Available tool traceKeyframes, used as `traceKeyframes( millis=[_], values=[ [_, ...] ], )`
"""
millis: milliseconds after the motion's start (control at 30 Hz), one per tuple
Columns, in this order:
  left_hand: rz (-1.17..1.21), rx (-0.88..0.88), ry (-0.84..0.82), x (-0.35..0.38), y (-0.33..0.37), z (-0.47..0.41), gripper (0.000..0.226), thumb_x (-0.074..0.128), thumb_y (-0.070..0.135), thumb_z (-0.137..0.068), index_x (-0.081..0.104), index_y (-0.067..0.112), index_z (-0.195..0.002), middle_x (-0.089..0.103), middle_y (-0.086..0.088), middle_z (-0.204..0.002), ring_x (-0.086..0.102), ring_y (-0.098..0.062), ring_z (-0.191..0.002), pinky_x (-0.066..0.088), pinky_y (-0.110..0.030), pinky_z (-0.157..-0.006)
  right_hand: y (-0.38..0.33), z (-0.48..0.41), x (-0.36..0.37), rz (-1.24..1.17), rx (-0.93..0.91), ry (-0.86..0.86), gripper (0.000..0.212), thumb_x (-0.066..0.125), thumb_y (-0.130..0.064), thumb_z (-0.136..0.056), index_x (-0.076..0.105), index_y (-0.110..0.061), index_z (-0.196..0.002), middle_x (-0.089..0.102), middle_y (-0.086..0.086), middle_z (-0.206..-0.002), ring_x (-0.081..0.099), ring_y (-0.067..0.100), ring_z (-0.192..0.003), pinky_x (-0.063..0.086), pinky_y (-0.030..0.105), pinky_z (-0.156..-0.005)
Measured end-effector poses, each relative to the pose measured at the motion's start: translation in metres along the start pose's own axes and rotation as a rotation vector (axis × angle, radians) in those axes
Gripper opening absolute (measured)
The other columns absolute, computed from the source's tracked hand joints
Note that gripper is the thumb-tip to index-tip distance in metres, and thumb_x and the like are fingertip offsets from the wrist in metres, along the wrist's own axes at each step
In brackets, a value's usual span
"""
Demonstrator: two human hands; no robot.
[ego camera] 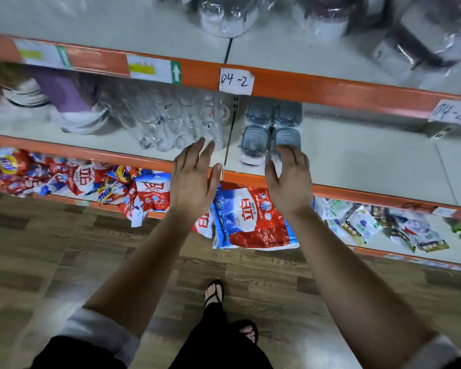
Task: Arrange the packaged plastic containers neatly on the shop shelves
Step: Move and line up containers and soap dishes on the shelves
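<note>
The right hand [290, 179] covers the near side of the near-right grey-lidded container [286, 138], so its grip cannot be told. The far containers [274, 111] sit partly under the orange shelf rail [317, 86]. Wrapped goods [226, 17] on the top shelf are blurred and cut off by the upper edge. The price labels [153, 69] to the left are smeared and unreadable.

Four grey-lidded containers [256, 141], two handwritten 04-2 labels [236, 81], three orange-edged shelves [357, 158], two hands (left hand [190, 179], right hand [290, 182]); clear glasses [176, 123] too blurred to count.
</note>
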State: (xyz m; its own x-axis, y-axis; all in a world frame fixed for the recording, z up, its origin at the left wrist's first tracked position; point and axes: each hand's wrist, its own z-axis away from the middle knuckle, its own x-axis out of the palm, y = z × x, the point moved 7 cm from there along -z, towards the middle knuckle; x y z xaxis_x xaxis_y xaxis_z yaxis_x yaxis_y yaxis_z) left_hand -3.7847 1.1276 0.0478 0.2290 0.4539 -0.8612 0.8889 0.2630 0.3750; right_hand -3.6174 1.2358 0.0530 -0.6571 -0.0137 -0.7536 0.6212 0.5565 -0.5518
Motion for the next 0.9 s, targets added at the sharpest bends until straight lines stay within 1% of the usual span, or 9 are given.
traceKeyframes(
  millis=[133, 233, 333, 433, 500, 567, 667, 800, 900],
  values=[
    [-0.018, -0.026, 0.05, -0.041, -0.01, 0.007, 0.053, 0.033, 0.036, -0.1, 0.048, 0.006, -0.141, 0.046, -0.017, -0.144, 0.043, -0.036, -0.129, 0.033, -0.048, -0.107, -0.039, 0.001, -0.014, -0.037, -0.058, 0.021, 0.033, 0.056, -0.019, -0.094, 0.059, -0.004, -0.124, 0.061, 0.016, -0.119, 0.053, 0.032, -0.113, 0.046, 0.042, -0.097],
    [-0.044, -0.03, 0.086, -0.068, -0.022, 0.001, 0.051, 0.034, 0.036, -0.1, 0.046, 0.008, -0.142, 0.046, -0.015, -0.145, 0.042, -0.035, -0.132, 0.031, -0.046, -0.109, -0.073, -0.007, -0.021, -0.05, -0.122, 0.042, 0.031, 0.055, -0.018, -0.094, 0.06, -0.003, -0.122, 0.061, 0.016, -0.119, 0.053, 0.032, -0.113, 0.042, 0.04, -0.098],
    [-0.052, -0.028, 0.148, -0.096, -0.038, -0.011, 0.051, 0.034, 0.037, -0.1, 0.049, 0.008, -0.14, 0.049, -0.014, -0.142, 0.044, -0.034, -0.13, 0.034, -0.047, -0.106, -0.111, -0.021, -0.024, -0.023, -0.189, 0.081, 0.03, 0.057, -0.018, -0.094, 0.061, -0.004, -0.12, 0.062, 0.016, -0.118, 0.055, 0.033, -0.112, 0.042, 0.039, -0.095],
    [-0.059, -0.033, 0.22, -0.124, -0.064, -0.025, 0.049, 0.036, 0.036, -0.1, 0.051, 0.008, -0.137, 0.053, -0.013, -0.136, 0.046, -0.033, -0.126, 0.037, -0.045, -0.103, -0.149, -0.041, -0.019, -0.047, -0.266, 0.109, 0.031, 0.057, -0.017, -0.094, 0.061, -0.002, -0.121, 0.061, 0.016, -0.119, 0.055, 0.033, -0.114, 0.041, 0.038, -0.098],
    [-0.068, -0.063, 0.252, -0.142, -0.092, -0.034, 0.049, 0.035, 0.037, -0.1, 0.05, 0.01, -0.138, 0.053, -0.013, -0.137, 0.046, -0.032, -0.126, 0.035, -0.043, -0.104, -0.177, -0.057, -0.006, -0.056, -0.317, 0.111, 0.03, 0.056, -0.016, -0.094, 0.061, -0.001, -0.121, 0.061, 0.017, -0.119, 0.054, 0.034, -0.113, 0.042, 0.04, -0.1],
    [-0.08, -0.081, 0.262, -0.161, -0.125, -0.045, 0.049, 0.036, 0.037, -0.1, 0.049, 0.009, -0.139, 0.051, -0.013, -0.138, 0.046, -0.034, -0.126, 0.034, -0.044, -0.106, -0.208, -0.076, 0.012, -0.064, -0.355, 0.103, 0.031, 0.056, -0.015, -0.094, 0.061, 0.0, -0.121, 0.06, 0.018, -0.119, 0.055, 0.035, -0.112, 0.043, 0.041, -0.1],
    [-0.106, -0.082, 0.287, -0.194, -0.179, -0.07, 0.05, 0.038, 0.034, -0.098, 0.049, 0.008, -0.14, 0.052, -0.015, -0.139, 0.046, -0.036, -0.127, 0.033, -0.045, -0.107, -0.26, -0.107, 0.044, -0.083, -0.373, 0.103, 0.031, 0.056, -0.014, -0.094, 0.061, -0.001, -0.121, 0.059, 0.017, -0.121, 0.053, 0.034, -0.113, 0.039, 0.036, -0.101],
    [-0.153, -0.106, 0.299, -0.242, -0.263, -0.11, 0.054, 0.034, 0.039, -0.098, 0.048, 0.01, -0.14, 0.051, -0.014, -0.14, 0.044, -0.036, -0.129, 0.031, -0.046, -0.109, -0.335, -0.151, 0.095, -0.1, -0.39, 0.121, 0.029, 0.058, -0.012, -0.093, 0.062, 0.0, -0.12, 0.059, 0.017, -0.121, 0.054, 0.035, -0.112, 0.038, 0.034, -0.099],
    [-0.194, -0.11, 0.313, -0.269, -0.327, -0.136, 0.047, 0.046, 0.031, -0.098, 0.05, 0.008, -0.139, 0.052, -0.015, -0.138, 0.046, -0.037, -0.126, 0.032, -0.046, -0.107, -0.382, -0.179, 0.136, -0.125, -0.382, 0.104, 0.029, 0.058, -0.011, -0.093, 0.062, 0.0, -0.119, 0.059, 0.018, -0.121, 0.053, 0.035, -0.113, 0.038, 0.033, -0.1]
  ],
)
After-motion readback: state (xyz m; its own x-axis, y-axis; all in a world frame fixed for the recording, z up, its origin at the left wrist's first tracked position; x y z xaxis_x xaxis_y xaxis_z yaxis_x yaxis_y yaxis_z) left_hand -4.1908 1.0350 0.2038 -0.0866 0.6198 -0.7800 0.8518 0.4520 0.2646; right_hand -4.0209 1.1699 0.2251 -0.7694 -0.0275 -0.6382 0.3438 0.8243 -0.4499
